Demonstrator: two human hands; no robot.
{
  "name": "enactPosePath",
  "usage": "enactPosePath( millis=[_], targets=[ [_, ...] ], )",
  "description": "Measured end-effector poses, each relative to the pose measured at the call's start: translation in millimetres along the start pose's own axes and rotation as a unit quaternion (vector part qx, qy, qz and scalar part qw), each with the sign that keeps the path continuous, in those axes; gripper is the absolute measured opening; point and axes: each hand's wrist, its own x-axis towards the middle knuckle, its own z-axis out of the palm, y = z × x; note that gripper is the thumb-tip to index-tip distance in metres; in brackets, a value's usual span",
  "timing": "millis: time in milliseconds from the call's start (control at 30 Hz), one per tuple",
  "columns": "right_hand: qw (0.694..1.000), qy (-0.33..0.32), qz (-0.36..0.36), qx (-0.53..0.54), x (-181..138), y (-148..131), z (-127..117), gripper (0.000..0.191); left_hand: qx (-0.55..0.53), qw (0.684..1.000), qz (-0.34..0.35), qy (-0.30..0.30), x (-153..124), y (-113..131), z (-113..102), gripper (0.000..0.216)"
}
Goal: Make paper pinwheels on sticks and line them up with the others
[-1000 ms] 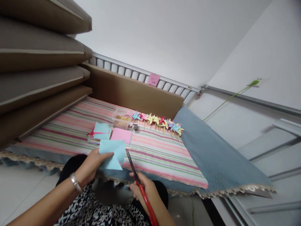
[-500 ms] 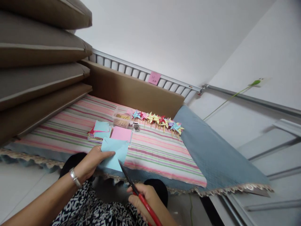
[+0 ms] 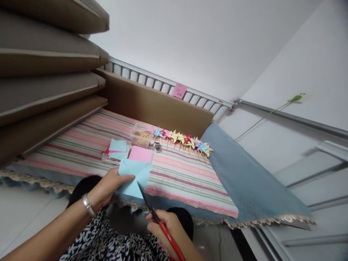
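My left hand pinches a light blue paper square, thumb on top, at the near edge of the striped cloth. In my right hand is a pair of scissors with red handles and dark blades. The blade tips lie over the middle of the blue paper, close to my left thumb. Whether the blades are cutting into it I cannot tell. Just behind the paper lie a pink paper stack and a mixed pile of coloured paper squares.
A clear plastic box of thin sticks stands behind the papers, beside small metal pieces. A row of paper pinwheels runs to the right on the striped cloth. Thick cushions are stacked at the left.
The view has shifted very slightly. Both hands, the blue paper and the scissors keep nearly the same positions, with the scissor tips a little higher over the paper.
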Motion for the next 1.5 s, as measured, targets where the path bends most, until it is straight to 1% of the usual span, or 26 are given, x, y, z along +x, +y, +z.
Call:
enactPosePath(
  millis=[133, 300, 467, 567, 667, 800, 867, 967, 1000, 1067, 1133, 1200, 1267, 1333, 1433, 1500],
  targets=[
    [1.000, -0.003, 0.002, 0.005, -1.1, -1.1, 0.1, 0.025, -0.003, 1.000, -0.003, -0.002, 0.5, 0.7, 0.6, 0.026],
    [0.998, 0.012, -0.028, -0.046, -0.4, -3.2, -0.7, 0.019, -0.006, 1.000, -0.007, -0.007, 1.0, 0.8, 1.7, 0.022],
    [0.995, 0.018, -0.043, -0.084, 2.0, -2.8, -2.7, 0.019, -0.010, 1.000, -0.017, 0.005, 2.7, 2.4, 3.5, 0.026],
    [0.994, 0.026, -0.045, -0.099, 3.8, 1.9, -4.1, 0.021, -0.011, 1.000, -0.015, 0.019, 5.1, 4.9, 2.3, 0.029],
    [0.993, 0.019, -0.045, -0.104, 2.3, 8.7, -8.0, 0.022, -0.015, 0.999, -0.010, 0.030, 8.2, 6.7, -2.6, 0.033],
    [0.987, 0.017, -0.084, -0.133, -2.1, 25.0, -16.9, 0.022, -0.017, 1.000, -0.005, 0.020, 12.2, 4.2, -11.2, 0.036],
    [0.988, 0.028, -0.071, -0.136, -1.6, 38.8, -20.2, 0.025, -0.014, 1.000, -0.009, 0.013, 13.6, 1.2, -13.8, 0.032],
    [0.991, 0.058, -0.024, -0.122, 3.3, 63.3, -22.0, 0.043, -0.012, 1.000, -0.015, 0.009, 14.1, -2.0, -14.6, 0.028],
    [0.989, 0.075, -0.027, -0.124, 5.3, 70.7, -21.8, 0.048, -0.013, 1.000, -0.019, 0.008, 13.7, -2.2, -14.4, 0.027],
    [0.983, 0.110, -0.070, -0.133, 8.4, 82.2, -20.4, 0.054, -0.017, 1.000, -0.024, 0.009, 12.4, -1.6, -13.9, 0.029],
    [0.976, 0.128, -0.122, -0.131, 10.0, 88.3, -18.0, 0.053, -0.024, 0.999, -0.028, 0.011, 10.9, -0.2, -14.0, 0.030],
    [0.974, 0.136, -0.137, -0.117, 11.3, 90.3, -16.2, 0.051, -0.029, 0.999, -0.027, 0.015, 9.9, 1.2, -15.1, 0.031],
    [0.977, 0.148, -0.111, -0.108, 14.5, 90.6, -17.2, 0.051, -0.028, 0.999, -0.026, 0.022, 10.0, 2.2, -17.1, 0.029],
    [0.977, 0.164, -0.080, -0.108, 21.7, 92.1, -23.1, 0.052, -0.028, 0.999, -0.026, 0.027, 11.3, 2.9, -19.6, 0.029],
    [0.970, 0.194, -0.069, -0.131, 42.8, 98.8, -41.5, 0.052, -0.034, 0.999, -0.026, 0.031, 16.3, 3.6, -22.7, 0.029],
    [0.957, 0.213, -0.064, -0.188, 62.9, 105.0, -57.1, 0.050, -0.032, 0.998, -0.031, 0.038, 22.6, 3.2, -23.9, 0.029]
  ],
)
